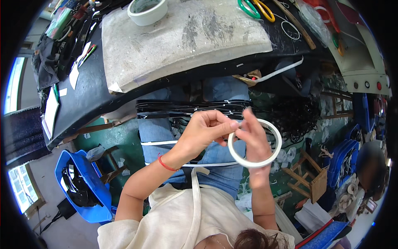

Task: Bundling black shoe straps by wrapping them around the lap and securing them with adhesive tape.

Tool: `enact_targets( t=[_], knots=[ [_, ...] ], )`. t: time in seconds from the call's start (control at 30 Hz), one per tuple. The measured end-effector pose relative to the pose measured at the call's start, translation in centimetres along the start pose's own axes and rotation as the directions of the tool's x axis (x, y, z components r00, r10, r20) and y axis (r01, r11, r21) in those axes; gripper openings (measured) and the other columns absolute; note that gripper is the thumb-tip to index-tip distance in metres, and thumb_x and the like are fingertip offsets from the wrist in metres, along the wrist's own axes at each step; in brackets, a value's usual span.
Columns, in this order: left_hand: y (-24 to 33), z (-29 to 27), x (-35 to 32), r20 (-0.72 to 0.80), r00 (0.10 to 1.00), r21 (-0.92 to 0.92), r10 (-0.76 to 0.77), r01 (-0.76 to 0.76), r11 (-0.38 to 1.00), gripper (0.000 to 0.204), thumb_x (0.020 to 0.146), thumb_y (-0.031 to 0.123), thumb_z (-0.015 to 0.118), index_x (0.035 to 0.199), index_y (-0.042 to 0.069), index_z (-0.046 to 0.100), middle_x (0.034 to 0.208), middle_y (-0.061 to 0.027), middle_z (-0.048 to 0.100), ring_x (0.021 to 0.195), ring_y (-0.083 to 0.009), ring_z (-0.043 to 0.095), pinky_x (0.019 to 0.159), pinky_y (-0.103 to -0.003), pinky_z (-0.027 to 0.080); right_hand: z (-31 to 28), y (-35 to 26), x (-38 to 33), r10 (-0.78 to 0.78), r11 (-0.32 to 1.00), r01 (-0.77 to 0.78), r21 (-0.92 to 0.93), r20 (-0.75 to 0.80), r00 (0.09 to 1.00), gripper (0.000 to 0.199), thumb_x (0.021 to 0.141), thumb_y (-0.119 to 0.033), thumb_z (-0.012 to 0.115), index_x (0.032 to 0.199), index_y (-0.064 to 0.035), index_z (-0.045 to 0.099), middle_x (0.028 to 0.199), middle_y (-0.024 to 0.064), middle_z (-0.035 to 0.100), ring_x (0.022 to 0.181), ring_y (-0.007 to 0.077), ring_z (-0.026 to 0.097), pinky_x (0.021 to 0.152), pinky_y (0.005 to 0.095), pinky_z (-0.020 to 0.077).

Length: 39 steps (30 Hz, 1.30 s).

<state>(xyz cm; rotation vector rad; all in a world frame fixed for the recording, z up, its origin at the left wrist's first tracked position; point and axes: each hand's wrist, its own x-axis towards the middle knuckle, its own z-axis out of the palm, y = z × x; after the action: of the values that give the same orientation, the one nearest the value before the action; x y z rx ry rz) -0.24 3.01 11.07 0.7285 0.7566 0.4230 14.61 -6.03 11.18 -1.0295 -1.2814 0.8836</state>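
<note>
My right hand (pixel 253 143) holds a thin white tape roll (pixel 279 146), its fingers passing through the ring. My left hand (pixel 205 129), with a red string at the wrist, pinches the tape's loose end at the roll's upper left rim. Both hands meet above my lap in blue jeans. Just beyond them a bundle of long black strips (pixel 182 109) lies across my knees, with small white tape marks on it.
Ahead is a black worktable (pixel 89 89) with a worn grey pad (pixel 186 39), a wide white tape roll (pixel 147 11), and green and yellow scissors (pixel 258 8). A blue bin (pixel 89 189) holding black parts stands at my left. A wooden stool (pixel 311 176) is at my right.
</note>
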Motion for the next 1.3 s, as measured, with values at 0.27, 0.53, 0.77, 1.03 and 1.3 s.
enact_targets(
  t=[0.27, 0.53, 0.77, 1.03, 1.3],
  knots=[
    [-3.3, 0.2, 0.0, 0.029, 0.989, 0.181, 0.145, -0.148, 0.972, 0.019, 0.089, 0.013, 0.061, 0.099, -0.003, 0.062, 0.091, -0.0095, 0.066, 0.081, -0.0151, 0.064, 0.074, -0.026, 0.051, -1.0, 0.9, -0.7, -0.041, 0.831, -0.008, -0.556, -0.075, 0.996, 0.026, 0.072, 0.005, 0.067, 0.096, -0.0012, 0.063, 0.091, 0.0132, 0.062, 0.077, 0.0268, 0.061, 0.068, 0.0327, 0.0494],
    [-8.2, -4.3, 2.4, 0.075, 0.996, 0.811, -0.047, -0.034, 0.584, 0.034, 0.076, 0.015, 0.071, 0.103, -0.001, 0.058, 0.093, -0.0170, 0.065, 0.085, -0.0285, 0.064, 0.075, -0.035, 0.049, -3.2, 4.8, -5.8, 0.640, 0.767, -0.634, 0.097, -0.189, 0.745, 0.021, 0.086, -0.003, 0.061, 0.106, -0.0013, 0.059, 0.091, 0.0032, 0.060, 0.082, 0.0080, 0.056, 0.073, 0.0222, 0.0455],
    [-7.6, -4.0, 3.6, 0.129, 0.969, 0.680, -0.210, 0.068, 0.730, 0.034, 0.072, 0.018, 0.073, 0.098, -0.004, 0.065, 0.082, -0.0113, 0.067, 0.074, -0.0175, 0.063, 0.070, -0.030, 0.049, 0.2, 6.3, -6.4, 0.719, 0.694, -0.687, 0.218, -0.271, 0.640, 0.014, 0.084, -0.001, 0.064, 0.097, -0.0017, 0.060, 0.088, 0.0017, 0.061, 0.079, 0.0057, 0.056, 0.071, 0.0192, 0.0448],
    [-8.2, -3.9, 3.1, 0.139, 0.971, 0.611, -0.194, 0.070, 0.788, 0.033, 0.075, 0.018, 0.069, 0.098, -0.005, 0.065, 0.080, -0.0102, 0.067, 0.072, -0.0137, 0.062, 0.069, -0.028, 0.049, 1.3, 6.1, -6.6, 0.688, 0.715, -0.670, 0.198, -0.364, 0.628, 0.012, 0.084, -0.002, 0.064, 0.095, -0.0018, 0.060, 0.087, 0.0019, 0.061, 0.079, 0.0061, 0.056, 0.071, 0.0195, 0.0447],
    [-7.4, -2.8, 2.8, 0.033, 0.996, 0.720, -0.079, 0.031, 0.693, 0.025, 0.081, 0.017, 0.059, 0.091, -0.005, 0.067, 0.074, -0.0098, 0.069, 0.069, -0.0125, 0.065, 0.066, -0.028, 0.051, 1.3, 5.3, -6.1, 0.187, 0.631, -0.371, -0.682, -0.330, 0.925, 0.037, 0.072, -0.002, 0.073, 0.108, -0.0033, 0.061, 0.099, 0.0086, 0.065, 0.081, 0.0165, 0.063, 0.070, 0.0290, 0.0509]
  ],
)
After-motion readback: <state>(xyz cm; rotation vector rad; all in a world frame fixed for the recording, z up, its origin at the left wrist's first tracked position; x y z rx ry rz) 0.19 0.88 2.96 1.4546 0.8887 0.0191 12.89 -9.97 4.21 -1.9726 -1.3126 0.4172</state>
